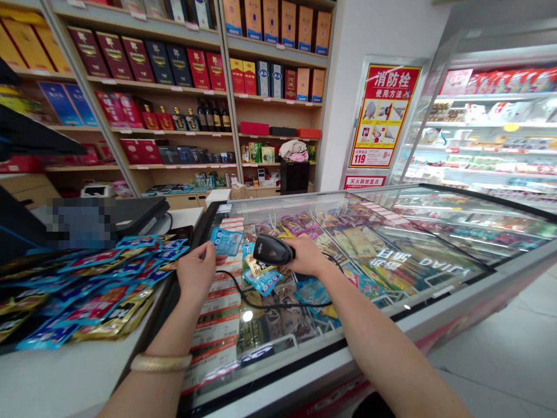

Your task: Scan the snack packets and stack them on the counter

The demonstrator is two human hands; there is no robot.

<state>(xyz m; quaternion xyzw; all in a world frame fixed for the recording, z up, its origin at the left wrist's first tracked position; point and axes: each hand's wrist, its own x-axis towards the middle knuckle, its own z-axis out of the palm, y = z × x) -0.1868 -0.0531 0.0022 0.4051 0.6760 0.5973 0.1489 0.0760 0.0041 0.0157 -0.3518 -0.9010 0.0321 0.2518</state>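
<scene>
A small blue snack packet [227, 241] is pinched in my left hand [196, 271], above the left end of the glass-topped freezer [304, 200]. My right hand [307, 255] grips a black barcode scanner [272, 249], its head turned toward the packet. The scanner's black cable [282, 305] loops over the glass. Just below the scanner lie a blue packet [263, 282] and a gold one [256, 266] on the freezer top. On the counter to the left, a big heap of blue, red and gold packets [100, 296] spreads out.
Behind the heap stands a dark checkout machine [130, 215] on the white counter [65, 377]. Shelves of boxed bottles [174, 61] line the back wall. A red fire-hydrant notice [385, 116] hangs beside them. An open refrigerated display [496, 125] is at the right.
</scene>
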